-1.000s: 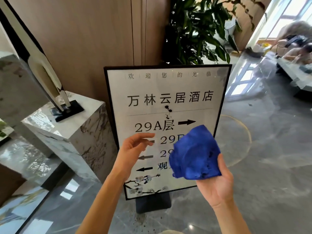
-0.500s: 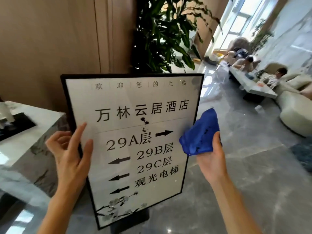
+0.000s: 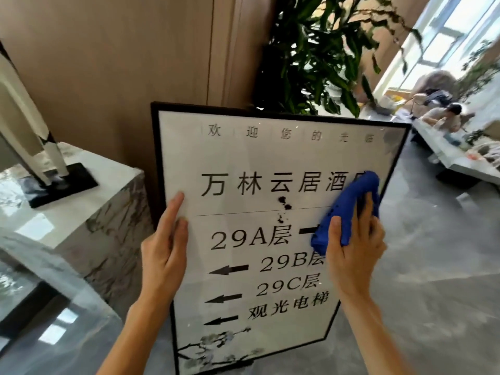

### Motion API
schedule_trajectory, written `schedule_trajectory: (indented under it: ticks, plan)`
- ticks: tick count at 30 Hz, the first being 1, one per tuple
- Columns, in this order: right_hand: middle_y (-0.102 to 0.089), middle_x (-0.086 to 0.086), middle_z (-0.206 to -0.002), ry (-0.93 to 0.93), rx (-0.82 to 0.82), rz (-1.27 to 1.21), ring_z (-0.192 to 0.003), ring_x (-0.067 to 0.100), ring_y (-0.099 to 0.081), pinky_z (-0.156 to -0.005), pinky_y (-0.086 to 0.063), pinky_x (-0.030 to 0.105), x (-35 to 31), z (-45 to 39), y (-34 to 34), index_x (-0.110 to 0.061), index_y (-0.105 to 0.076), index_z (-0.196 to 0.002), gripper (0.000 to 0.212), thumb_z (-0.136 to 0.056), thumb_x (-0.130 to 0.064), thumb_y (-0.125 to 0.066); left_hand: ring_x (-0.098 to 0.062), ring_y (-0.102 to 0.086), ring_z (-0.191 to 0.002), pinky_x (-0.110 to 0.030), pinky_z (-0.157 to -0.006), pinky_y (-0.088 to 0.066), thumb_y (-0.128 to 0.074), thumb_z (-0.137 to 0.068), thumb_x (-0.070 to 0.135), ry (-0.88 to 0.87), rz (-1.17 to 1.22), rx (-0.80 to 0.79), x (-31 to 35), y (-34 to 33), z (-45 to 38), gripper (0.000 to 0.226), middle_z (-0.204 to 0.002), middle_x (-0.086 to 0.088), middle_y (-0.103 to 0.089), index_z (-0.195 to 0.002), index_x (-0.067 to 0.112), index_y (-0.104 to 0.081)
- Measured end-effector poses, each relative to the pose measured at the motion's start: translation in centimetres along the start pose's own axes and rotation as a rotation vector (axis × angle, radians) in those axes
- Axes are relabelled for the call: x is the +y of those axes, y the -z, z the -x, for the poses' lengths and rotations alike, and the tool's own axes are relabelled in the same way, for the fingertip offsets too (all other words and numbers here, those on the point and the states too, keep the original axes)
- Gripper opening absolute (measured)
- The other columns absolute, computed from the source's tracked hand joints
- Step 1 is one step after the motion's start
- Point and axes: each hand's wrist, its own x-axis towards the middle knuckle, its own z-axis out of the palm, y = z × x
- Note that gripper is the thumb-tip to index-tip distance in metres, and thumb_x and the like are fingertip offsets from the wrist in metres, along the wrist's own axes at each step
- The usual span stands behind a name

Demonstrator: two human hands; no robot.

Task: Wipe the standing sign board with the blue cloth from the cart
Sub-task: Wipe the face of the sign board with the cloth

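The standing sign board is a black-framed white panel with black characters, arrows and dark ink spots near its middle. My left hand grips its left edge, thumb lying on the white face. My right hand holds the bunched blue cloth and presses it against the right part of the panel, over the arrow beside "29A". The ink spots sit just left of the cloth. The sign's foot is out of sight.
A marble pedestal with a sculpture on a black base stands left of the sign. A large potted plant rises behind it. At the far right are a low table and seated people. Glossy grey floor spreads to the right.
My left hand went from hovering to gripping the sign's left edge. My right hand brought the cloth from beside the frame onto the panel's face. The view came closer.
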Motion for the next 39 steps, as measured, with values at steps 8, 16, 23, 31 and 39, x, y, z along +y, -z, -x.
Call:
schedule_trajectory:
  ticks: [8, 16, 23, 31, 39]
  plan:
    - [-0.004, -0.004, -0.169, 0.074, 0.097, -0.208, -0.153, 0.008, -0.004, -0.125, -0.014, 0.049, 2.1, -2.0, -3.1, -0.022, -0.005, -0.162, 0.079, -0.099, -0.064, -0.029, 0.006, -0.048, -0.048, -0.003, -0.047, -0.037, -0.04, -0.101, 0.042, -0.025, -0.018, 0.048, -0.1, -0.6, 0.0, 0.044, -0.084, 0.033, -0.067, -0.136, 0.069, -0.037]
    - [0.001, -0.022, -0.167, 0.306, 0.282, -0.127, -0.154, 0.035, -0.009, -0.118, -0.009, 0.071, -0.6, -2.9, -5.7, -0.046, -0.004, -0.157, 0.054, -0.106, -0.045, -0.024, 0.002, -0.05, -0.056, 0.002, -0.06, -0.04, -0.041, -0.103, 0.043, -0.048, -0.05, 0.088, -0.7, -0.9, 0.0, 0.043, -0.089, 0.052, -0.055, -0.138, 0.067, -0.037]
    - [-0.027, 0.005, -0.163, 0.579, 0.189, -0.019, -0.152, 0.043, -0.016, -0.117, -0.011, 0.071, -5.0, -0.2, -7.5, -0.034, -0.02, -0.158, 0.053, -0.107, -0.043, -0.028, -0.019, -0.046, -0.049, -0.03, -0.043, -0.044, -0.037, -0.103, 0.057, -0.118, -0.042, 0.128, -1.0, -0.8, 0.1, 0.039, -0.074, 0.005, -0.061, -0.142, 0.064, -0.034]
    - [-0.019, -0.008, -0.168, 0.963, -0.013, 0.114, -0.156, 0.033, -0.01, -0.119, -0.005, 0.067, -5.0, 2.9, -8.0, -0.036, -0.022, -0.158, 0.061, -0.102, -0.048, -0.043, -0.006, -0.061, -0.063, -0.018, -0.058, -0.056, -0.042, -0.105, 0.041, -0.074, 0.021, 0.095, -0.7, -0.7, 0.1, 0.044, -0.085, 0.022, -0.066, -0.143, 0.062, -0.035]
    - [-0.008, -0.009, -0.169, 0.897, -0.13, 0.014, -0.157, 0.024, -0.01, -0.126, -0.002, 0.052, -1.3, 0.9, -5.5, -0.029, -0.014, -0.16, 0.054, -0.109, -0.038, -0.027, -0.017, -0.051, -0.054, -0.037, -0.054, -0.051, -0.042, -0.104, 0.036, -0.072, -0.002, 0.101, -0.7, -0.9, 0.0, 0.047, -0.078, 0.001, -0.062, -0.143, 0.061, -0.035]
